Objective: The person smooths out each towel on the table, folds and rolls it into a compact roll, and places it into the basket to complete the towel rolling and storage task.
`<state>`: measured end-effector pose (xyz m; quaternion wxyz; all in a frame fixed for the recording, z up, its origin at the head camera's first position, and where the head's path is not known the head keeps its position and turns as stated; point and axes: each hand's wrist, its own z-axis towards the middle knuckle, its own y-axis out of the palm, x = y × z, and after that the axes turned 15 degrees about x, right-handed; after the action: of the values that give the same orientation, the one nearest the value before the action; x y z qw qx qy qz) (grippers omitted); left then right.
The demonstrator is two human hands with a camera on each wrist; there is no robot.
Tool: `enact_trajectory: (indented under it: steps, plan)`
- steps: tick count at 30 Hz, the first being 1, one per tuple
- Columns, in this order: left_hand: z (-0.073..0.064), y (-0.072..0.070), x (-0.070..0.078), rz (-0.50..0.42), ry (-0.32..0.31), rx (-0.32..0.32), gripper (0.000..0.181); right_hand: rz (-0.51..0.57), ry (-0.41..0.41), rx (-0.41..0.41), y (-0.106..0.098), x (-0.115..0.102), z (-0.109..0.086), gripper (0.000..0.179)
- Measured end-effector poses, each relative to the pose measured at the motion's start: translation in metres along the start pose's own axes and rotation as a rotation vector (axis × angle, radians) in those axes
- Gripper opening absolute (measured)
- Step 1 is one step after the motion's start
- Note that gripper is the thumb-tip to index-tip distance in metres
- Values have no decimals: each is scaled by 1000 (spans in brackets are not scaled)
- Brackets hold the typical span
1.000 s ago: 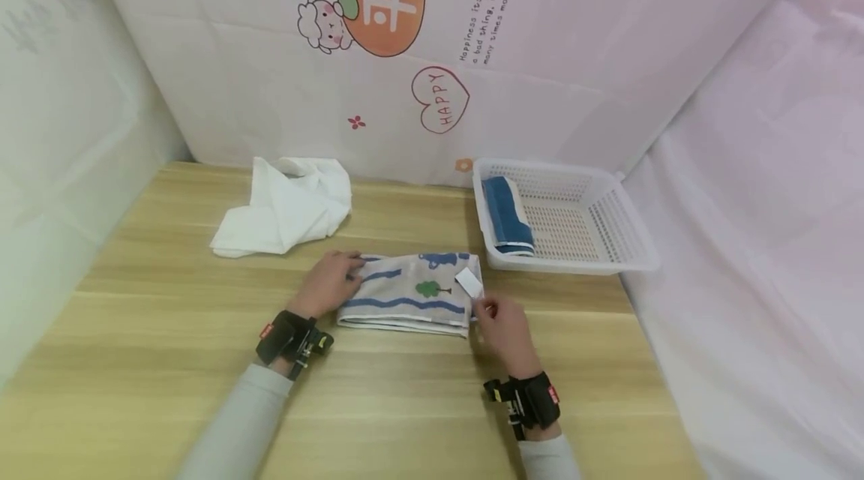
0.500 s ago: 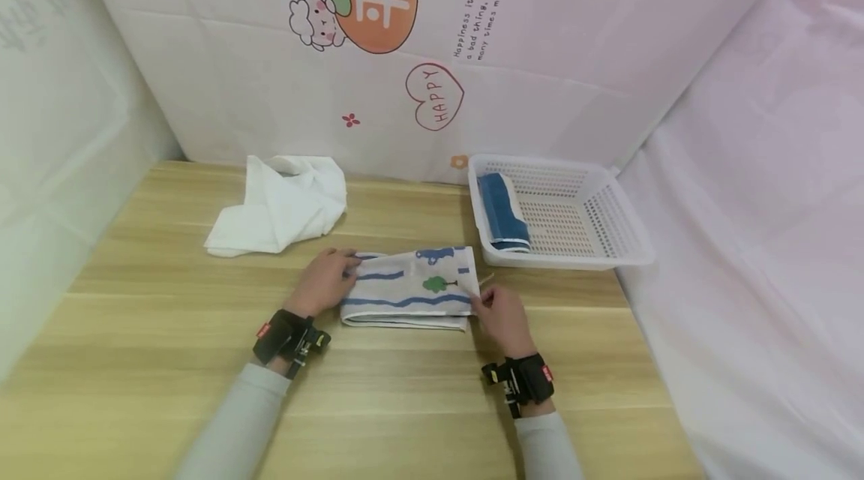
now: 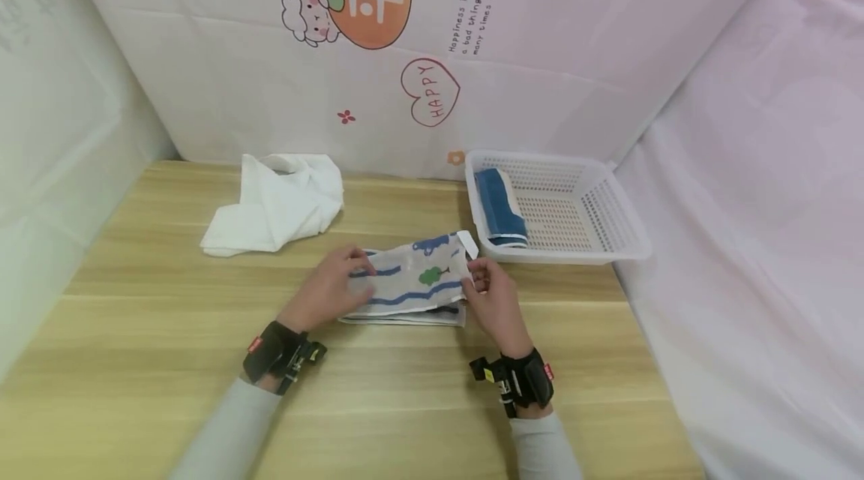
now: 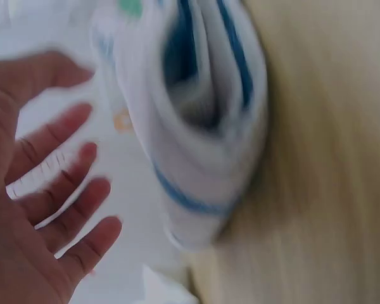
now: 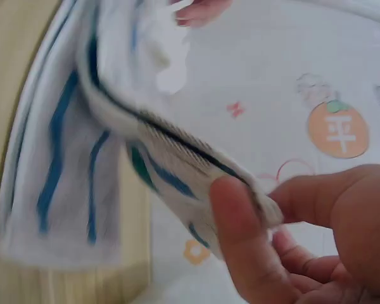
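A folded towel [image 3: 398, 277], pale grey with blue wavy stripes and a green tree, lies mid-table in the head view. My right hand [image 3: 496, 304] pinches its right edge between thumb and index finger, and that end of the top layer is lifted off the layers beneath. A white label [image 3: 467, 244] sticks out at its far right corner. My left hand [image 3: 331, 289] is at the towel's left end. In the left wrist view its fingers [image 4: 82, 244] are spread and apart from the towel's rolled fold [image 4: 202, 145].
Behind to the right stands a white perforated basket [image 3: 628, 232] holding a folded blue towel [image 3: 499, 206]. A crumpled white cloth [image 3: 283, 202] lies at the back left. Printed white sheets [image 3: 540, 105] wall in the wooden table [image 3: 378, 405] behind and at the sides.
My right hand has moved up and away from me, raising the towel's right edge. My left hand, earlier resting on the towel's left end, has loosened from it with fingers spread.
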<state>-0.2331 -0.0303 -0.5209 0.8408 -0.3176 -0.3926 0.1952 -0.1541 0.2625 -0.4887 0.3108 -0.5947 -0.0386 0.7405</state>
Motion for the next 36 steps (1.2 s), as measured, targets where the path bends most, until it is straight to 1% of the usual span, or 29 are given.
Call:
enact_trajectory:
  steps: [2,4,6,8,11,14,16,18,20,22,26,28,30,31,34,36]
  plan:
    - [-5,-1,10,8,48,-17,29,86,37,-17,2,-9,-1,22]
    - [-9,2,18,46,99,-37,33,130,56,-18,4,-16,-1,23]
    - [-14,5,24,74,116,-44,36,165,57,-17,7,-22,-1,24]
    - [-15,11,29,102,116,-47,39,196,46,-18,7,-27,0,24]
    - [-16,20,32,113,103,-25,42,237,17,-22,6,-36,1,25]
    - [-15,27,34,117,111,24,38,256,3,-27,6,-44,1,25]
    - [-15,27,33,123,118,54,32,258,7,-26,6,-46,0,26]
    - [-15,25,32,139,115,73,30,252,20,-28,6,-46,-2,26]
    - [-15,19,30,156,107,89,31,241,36,-26,5,-42,-3,26]
    - [-15,10,28,158,95,118,32,238,45,-18,5,-37,-5,26]
    - [-16,-10,23,117,102,189,33,220,33,3,8,-21,-9,26]
    - [-21,-17,20,108,109,199,34,182,28,8,12,-10,-12,27]
    - [-28,-20,16,103,105,188,34,113,35,1,17,2,-16,26]
    - [-32,-20,14,101,93,173,34,71,44,-11,19,8,-17,26]
    - [-44,-20,8,106,46,115,35,-55,88,-72,27,26,-22,26]
    - [-49,-20,6,113,19,75,34,-99,101,-111,30,33,-23,26]
